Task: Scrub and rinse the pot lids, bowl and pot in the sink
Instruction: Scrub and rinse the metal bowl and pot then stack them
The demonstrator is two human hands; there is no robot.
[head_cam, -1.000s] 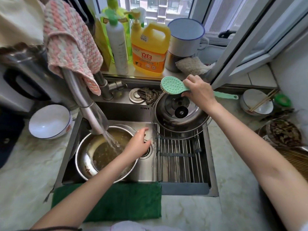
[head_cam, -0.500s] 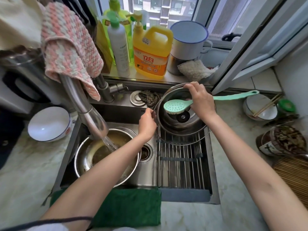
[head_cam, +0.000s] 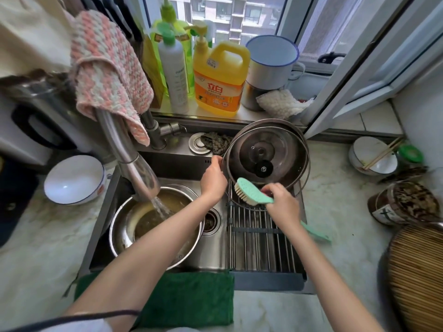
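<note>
At the left of the frame a white bowl (head_cam: 74,179) stands on the marble counter (head_cam: 36,236). To the right of it, the faucet (head_cam: 127,154) carries a pink and white cloth (head_cam: 107,75) over its neck, and water runs from it into a steel bowl (head_cam: 119,236). This bowl sits in the left part of the sink (head_cam: 215,255) and holds cloudy water. A green cloth (head_cam: 191,298) lies along the front edge of the sink.

In the middle, the left hand (head_cam: 213,180) grips the left rim of a glass lid (head_cam: 275,149) with curled fingers. The lid has a black knob and stands tilted at the back of the drying rack (head_cam: 259,248), which lies across the right part of the sink. Behind it a second round metal rim shows; I cannot tell what it belongs to.

The right hand (head_cam: 282,204) is closed around the handle of a mint green brush (head_cam: 251,194). The bristles point down and left at the lower edge of the lid. If they touch it, I cannot tell.

At the far right of the frame, a small bowl with chopsticks (head_cam: 374,159) rests on the counter.
</note>
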